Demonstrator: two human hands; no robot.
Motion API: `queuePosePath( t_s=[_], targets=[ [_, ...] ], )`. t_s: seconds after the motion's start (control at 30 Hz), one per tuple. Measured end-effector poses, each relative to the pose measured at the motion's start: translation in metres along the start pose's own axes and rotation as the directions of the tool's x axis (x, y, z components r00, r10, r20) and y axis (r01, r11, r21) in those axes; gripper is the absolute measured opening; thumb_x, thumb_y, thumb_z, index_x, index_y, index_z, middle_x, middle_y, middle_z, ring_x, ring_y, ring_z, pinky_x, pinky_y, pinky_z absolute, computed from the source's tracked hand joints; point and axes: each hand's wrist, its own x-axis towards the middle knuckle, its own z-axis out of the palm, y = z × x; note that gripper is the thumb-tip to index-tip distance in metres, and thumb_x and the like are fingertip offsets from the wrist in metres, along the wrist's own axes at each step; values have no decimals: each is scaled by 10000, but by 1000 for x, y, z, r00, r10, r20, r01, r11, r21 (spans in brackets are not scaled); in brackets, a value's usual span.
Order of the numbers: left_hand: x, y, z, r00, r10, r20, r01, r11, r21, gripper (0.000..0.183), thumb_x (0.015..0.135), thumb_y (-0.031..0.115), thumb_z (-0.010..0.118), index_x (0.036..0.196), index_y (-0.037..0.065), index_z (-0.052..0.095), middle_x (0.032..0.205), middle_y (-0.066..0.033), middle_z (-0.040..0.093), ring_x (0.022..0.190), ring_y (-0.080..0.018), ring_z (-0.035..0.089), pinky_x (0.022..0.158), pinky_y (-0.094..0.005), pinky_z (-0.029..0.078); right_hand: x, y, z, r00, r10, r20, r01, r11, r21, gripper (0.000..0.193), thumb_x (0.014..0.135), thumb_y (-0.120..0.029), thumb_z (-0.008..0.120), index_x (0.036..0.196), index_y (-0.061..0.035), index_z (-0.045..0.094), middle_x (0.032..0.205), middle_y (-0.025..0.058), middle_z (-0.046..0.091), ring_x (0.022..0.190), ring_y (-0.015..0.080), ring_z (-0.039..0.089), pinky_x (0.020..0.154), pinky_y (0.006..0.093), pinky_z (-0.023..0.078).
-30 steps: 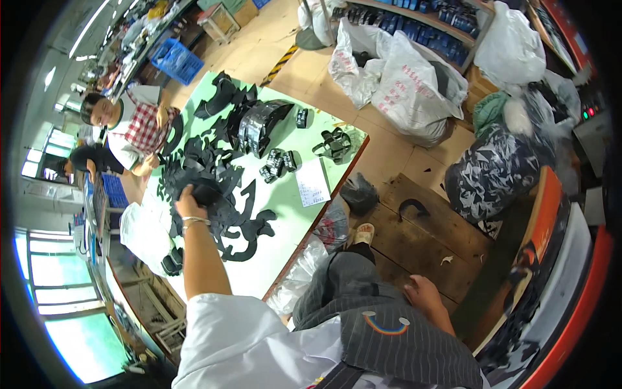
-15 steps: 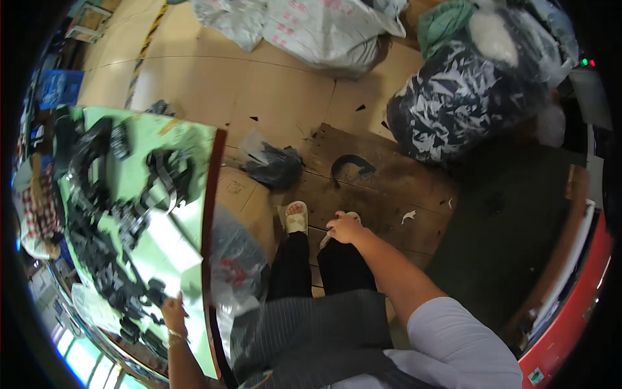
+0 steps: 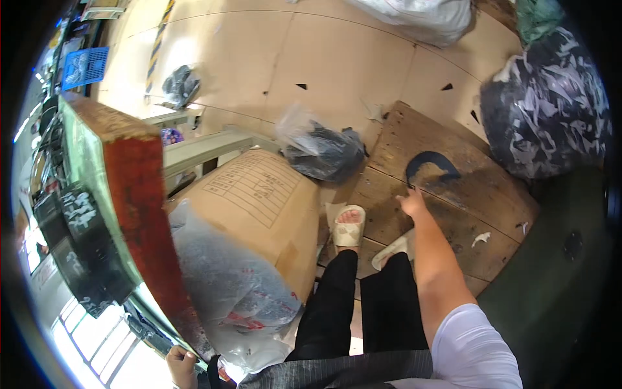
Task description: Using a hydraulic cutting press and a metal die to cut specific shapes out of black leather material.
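My right hand reaches down past my knees to the wooden boards on the floor. One finger is stretched out to the near left end of a dark, flat, C-shaped piece; whether it touches cannot be told. My left hand is low at the left, its fingers curled beside the table's edge. What those fingers hold, if anything, is hidden. On the green-topped table with its red-brown edge lies a stack of black pieces with pale marks.
Between table and feet stand a large cardboard box and a clear plastic bag. A black bag lies beyond. A full bag of dark and white scraps sits right, near a dark green surface. A blue crate stands far left.
My right hand has gone from near my knee down to the C-shaped piece. My left hand has drawn back from the black pieces to the table edge. The view has dipped and swung left.
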Motion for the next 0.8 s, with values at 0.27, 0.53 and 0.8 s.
queuePosePath(
  t_s=[0.27,0.53,0.8],
  targets=[
    [-7,-38,58,991,70,-117,-87,985,-149,281,751,208,722,618,16,565,605,-33,529,608,-127,485,565,-302,403,-97,-22,-42,996,-18,-86,88,314,945,540,931,-302,618,1405,-97,460,1316,44,558,1035,178,579,801,341,447],
    [48,-16,154,986,152,75,-143,983,-112,456,799,439,734,733,-9,676,741,-178,668,715,-339,637,708,-414,501,-383,-166,-167,590,-678,-438,598,3,801,564,970,-299,545,1437,-22,393,1353,89,516,954,151,578,766,302,476],
    [94,-10,227,960,281,12,-274,945,-178,439,790,458,724,811,20,725,835,-188,693,806,-362,659,771,-433,508,-543,-298,-126,-53,-972,231,980,-7,198,555,870,-157,701,1365,-9,500,1200,117,612,1044,194,581,925,324,468]
  ],
)
